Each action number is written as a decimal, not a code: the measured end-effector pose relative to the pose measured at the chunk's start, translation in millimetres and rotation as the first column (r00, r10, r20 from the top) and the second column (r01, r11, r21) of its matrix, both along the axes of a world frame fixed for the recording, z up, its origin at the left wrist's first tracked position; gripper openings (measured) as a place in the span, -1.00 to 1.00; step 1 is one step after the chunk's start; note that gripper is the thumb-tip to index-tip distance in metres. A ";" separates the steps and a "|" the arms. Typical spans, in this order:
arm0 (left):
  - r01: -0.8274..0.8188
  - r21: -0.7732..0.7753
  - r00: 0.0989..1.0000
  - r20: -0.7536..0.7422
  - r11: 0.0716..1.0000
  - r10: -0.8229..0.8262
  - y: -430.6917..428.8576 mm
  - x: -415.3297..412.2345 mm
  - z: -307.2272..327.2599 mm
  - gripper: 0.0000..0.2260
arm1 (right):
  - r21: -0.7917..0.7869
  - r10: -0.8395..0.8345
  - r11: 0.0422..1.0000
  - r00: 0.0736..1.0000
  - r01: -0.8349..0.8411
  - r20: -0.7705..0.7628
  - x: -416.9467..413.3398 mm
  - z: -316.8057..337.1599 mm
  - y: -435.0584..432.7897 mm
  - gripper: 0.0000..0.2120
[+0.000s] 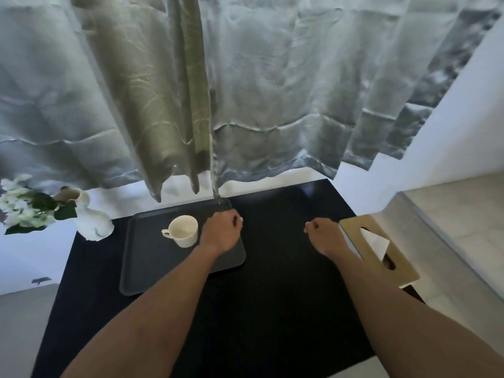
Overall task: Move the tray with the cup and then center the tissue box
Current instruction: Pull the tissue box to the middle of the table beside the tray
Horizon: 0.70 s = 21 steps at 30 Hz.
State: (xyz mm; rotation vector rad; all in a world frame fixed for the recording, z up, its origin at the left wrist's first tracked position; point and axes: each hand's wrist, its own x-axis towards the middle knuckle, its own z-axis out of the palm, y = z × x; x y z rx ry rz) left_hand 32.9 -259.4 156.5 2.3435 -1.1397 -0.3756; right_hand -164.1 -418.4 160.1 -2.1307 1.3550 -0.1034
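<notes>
A dark grey tray (147,263) lies on the left part of the black table (272,296). A cream cup (184,230) stands upright on the tray, handle to the left. My left hand (221,230) rests over the tray's right edge near its far corner, fingers curled around that edge. A wooden-topped tissue box (401,271) with a white tissue sticking out sits at the table's right edge. My right hand (324,236) hovers just left of the box, fingers curled in with nothing held.
A white vase (92,222) with white flowers (24,205) stands off the table's far left corner. Pale curtains (245,105) hang down to the table's far edge, touching the tray's far corner. A beige ledge (450,214) runs along the right.
</notes>
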 end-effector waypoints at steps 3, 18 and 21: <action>0.061 -0.001 0.998 0.009 0.998 -0.061 -43.0 -37.5 2.6 -0.81 | 0.034 -0.071 0.997 0.997 0.071 0.000 -48.2 3.9 -30.0 -0.68; 0.250 0.133 0.968 -0.050 0.959 -0.245 -210.1 -189.2 -11.4 -0.77 | 0.217 -0.549 0.828 0.827 0.517 0.123 -215.8 -43.9 -107.4 -0.66; 0.249 0.155 0.968 -0.057 0.956 -0.243 -227.5 -210.3 -20.2 -0.70 | 0.320 -0.643 0.751 0.750 0.578 0.154 -234.9 -62.0 -101.6 -0.70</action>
